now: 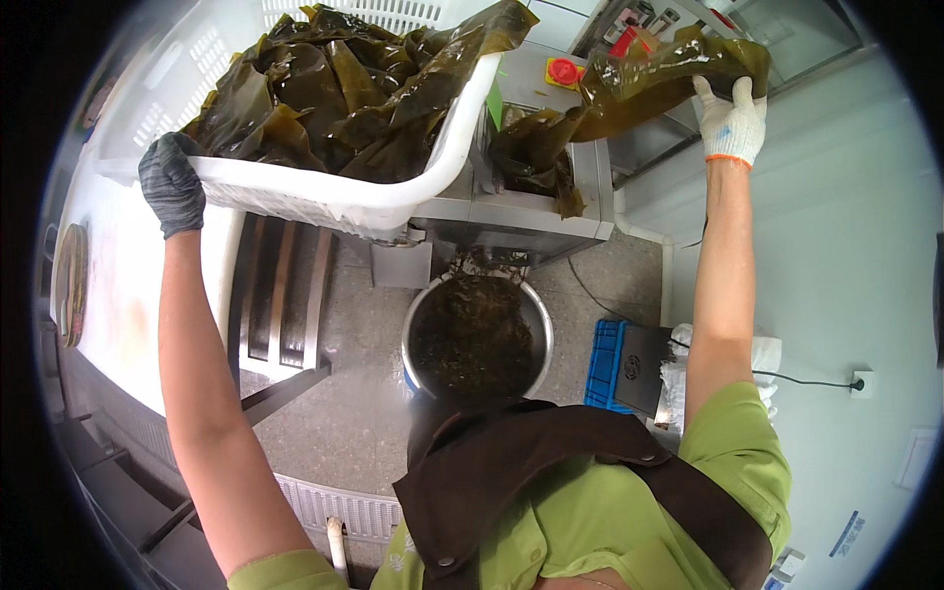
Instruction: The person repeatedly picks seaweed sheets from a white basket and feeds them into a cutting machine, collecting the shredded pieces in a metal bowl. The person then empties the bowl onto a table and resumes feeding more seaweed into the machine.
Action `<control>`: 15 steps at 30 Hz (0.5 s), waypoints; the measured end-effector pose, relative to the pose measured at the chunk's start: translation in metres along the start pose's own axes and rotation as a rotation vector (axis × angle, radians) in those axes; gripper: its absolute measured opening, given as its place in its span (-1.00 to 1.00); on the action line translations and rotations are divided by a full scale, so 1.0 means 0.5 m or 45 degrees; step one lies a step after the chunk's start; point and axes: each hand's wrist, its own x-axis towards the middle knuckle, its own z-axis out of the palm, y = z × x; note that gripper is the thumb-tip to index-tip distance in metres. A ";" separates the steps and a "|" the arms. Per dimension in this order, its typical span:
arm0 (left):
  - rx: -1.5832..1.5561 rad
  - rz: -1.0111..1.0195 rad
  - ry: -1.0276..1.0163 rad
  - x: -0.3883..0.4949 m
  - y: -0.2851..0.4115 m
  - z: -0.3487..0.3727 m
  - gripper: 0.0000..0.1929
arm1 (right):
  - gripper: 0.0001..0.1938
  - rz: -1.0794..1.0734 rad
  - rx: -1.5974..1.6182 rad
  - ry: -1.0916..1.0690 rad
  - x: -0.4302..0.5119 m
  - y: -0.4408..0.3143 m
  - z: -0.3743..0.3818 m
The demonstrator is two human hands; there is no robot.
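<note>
My left hand [172, 183], in a dark grey knit glove, grips the near left corner of a white plastic basket [310, 181]. Broad wet sheets of kelp [332, 96] fill the basket, and one drapes over its right rim. Up at the right, my right hand [730, 122], in a white knit glove with an orange cuff, holds the end of a long kelp sheet [656, 74]. That sheet runs left and down into the opening of a stainless steel machine [516, 214], where more kelp is bunched. Below the machine's front, a round metal tub [546, 332] holds dark shredded kelp.
A red button on a yellow box [565, 72] sits behind the machine's opening. On the left is a white worktop [125, 295]. A blue crate [605, 361] and a black cable [590, 284] lie on the floor near the pale wall [833, 258] at right.
</note>
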 end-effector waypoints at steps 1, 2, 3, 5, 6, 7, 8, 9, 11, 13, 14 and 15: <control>-0.040 -0.034 0.011 -0.001 0.002 0.002 -0.54 | -0.69 -0.072 0.048 -0.030 0.012 -0.010 -0.005; -0.079 -0.067 0.023 -0.001 0.003 0.002 -0.54 | -0.68 -0.331 -0.902 -0.065 0.011 -0.002 -0.005; -0.123 -0.090 0.019 -0.001 0.005 0.003 -0.53 | -0.67 -0.154 -0.864 -0.057 0.016 -0.004 -0.005; -0.094 -0.069 0.022 0.001 0.005 0.002 -0.51 | -0.64 0.072 -0.485 -0.048 0.014 0.001 0.001; -0.076 -0.059 0.008 0.001 0.006 0.002 -0.51 | -0.63 0.082 -0.278 0.019 0.018 -0.005 0.003; -0.059 -0.049 -0.007 0.002 0.005 0.001 -0.51 | -0.62 0.051 -0.076 -0.001 0.015 -0.003 0.011; -0.058 -0.045 0.005 0.001 0.005 0.002 -0.51 | -0.63 -0.077 -0.049 -0.167 0.017 -0.012 0.014; -0.059 -0.039 0.018 0.002 0.005 0.003 -0.51 | -0.61 -0.021 -0.047 -0.095 0.021 -0.019 0.019; -0.069 -0.011 0.038 0.001 0.004 0.005 -0.51 | -0.59 -0.009 -0.223 -0.062 0.021 -0.026 0.030; -0.075 0.059 0.041 0.000 0.002 0.005 -0.52 | -0.58 0.282 -0.345 -0.015 0.025 -0.036 0.035; -0.050 0.019 0.035 0.000 0.001 0.004 -0.53 | -0.58 -0.190 -1.043 -0.143 0.030 -0.042 0.035; -0.025 -0.006 0.019 0.000 0.001 0.003 -0.53 | -0.58 -0.123 -0.788 -0.111 0.034 -0.044 0.035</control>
